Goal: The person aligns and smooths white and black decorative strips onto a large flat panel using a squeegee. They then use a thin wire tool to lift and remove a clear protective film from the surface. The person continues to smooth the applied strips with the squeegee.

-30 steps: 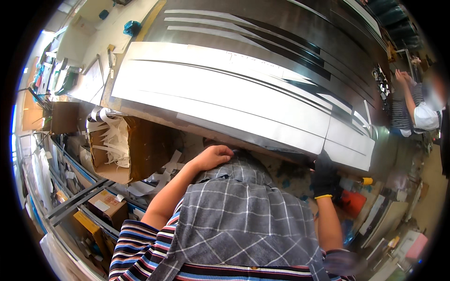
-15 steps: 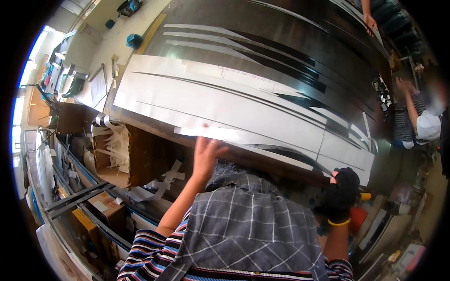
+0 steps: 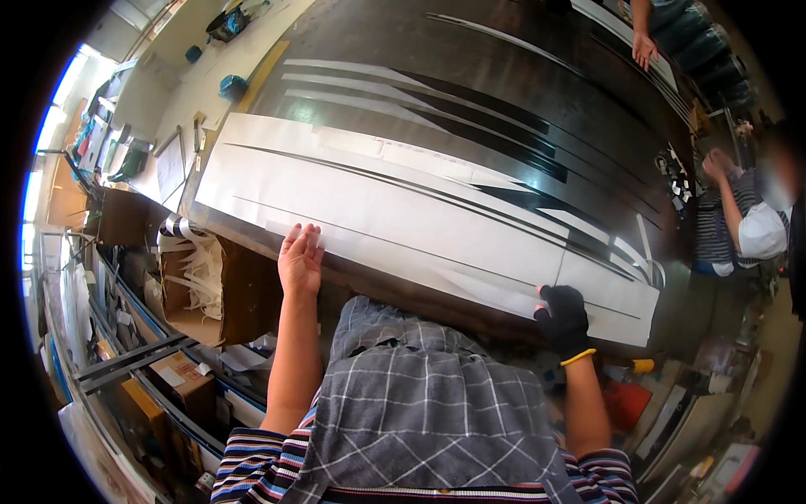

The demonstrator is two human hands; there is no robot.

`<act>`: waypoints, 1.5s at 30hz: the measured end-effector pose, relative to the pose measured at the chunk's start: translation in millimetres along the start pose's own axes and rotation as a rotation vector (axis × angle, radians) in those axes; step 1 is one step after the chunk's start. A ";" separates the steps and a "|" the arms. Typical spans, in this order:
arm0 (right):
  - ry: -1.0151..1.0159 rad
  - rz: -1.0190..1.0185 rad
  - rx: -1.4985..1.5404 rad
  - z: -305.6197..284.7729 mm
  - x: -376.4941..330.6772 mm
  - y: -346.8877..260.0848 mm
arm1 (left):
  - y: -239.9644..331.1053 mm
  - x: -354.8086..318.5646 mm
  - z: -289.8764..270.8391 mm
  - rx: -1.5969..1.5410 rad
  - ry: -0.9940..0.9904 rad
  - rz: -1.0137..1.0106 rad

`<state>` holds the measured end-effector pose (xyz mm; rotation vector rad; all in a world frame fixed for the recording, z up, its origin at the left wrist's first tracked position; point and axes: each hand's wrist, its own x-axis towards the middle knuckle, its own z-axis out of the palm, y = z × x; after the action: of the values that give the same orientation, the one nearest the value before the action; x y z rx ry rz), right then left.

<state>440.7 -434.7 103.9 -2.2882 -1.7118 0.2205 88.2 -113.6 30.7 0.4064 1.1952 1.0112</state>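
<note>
A long pale strip [image 3: 457,279] lies along the near edge of a large white sheet [image 3: 353,183] on the dark table. Toward the strip's left end, my bare left hand [image 3: 300,259] has its fingers bent and drawn together on it. My right hand [image 3: 564,321], in a black fingerless glove with a yellow cuff, pinches at its right end, above the sheet's near edge. Thin dark lines run lengthwise over the sheet. Beyond it, several strips [image 3: 420,99], part white and part black, lie side by side.
A cardboard box [image 3: 250,294] of white scraps stands below the table's left edge. A yellow-handled tool [image 3: 642,365] is at lower right. Another person [image 3: 739,214] works on the right, and another hand [image 3: 644,50] reaches in at the far right.
Both my hands have moved left, the left closing its spread fingers. The strip has shifted left; its dark curved section no longer shows. The sheet appears slightly lower and left in view.
</note>
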 end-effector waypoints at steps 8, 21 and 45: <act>0.173 0.024 0.307 45.8 64.9 -103.9 | 17.7 -0.2 0.6 0.299 0.060 0.120; -0.628 -0.041 0.912 121.3 279.9 -293.0 | 84.2 11.4 -27.1 0.401 -0.291 -0.046; -0.057 -0.178 0.248 206.1 323.4 -378.6 | 117.5 115.6 -102.1 1.300 -0.044 1.162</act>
<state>129.3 0.1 37.9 -1.9602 -1.7918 0.4381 -52.3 18.9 13.7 2.3155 1.4487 0.9780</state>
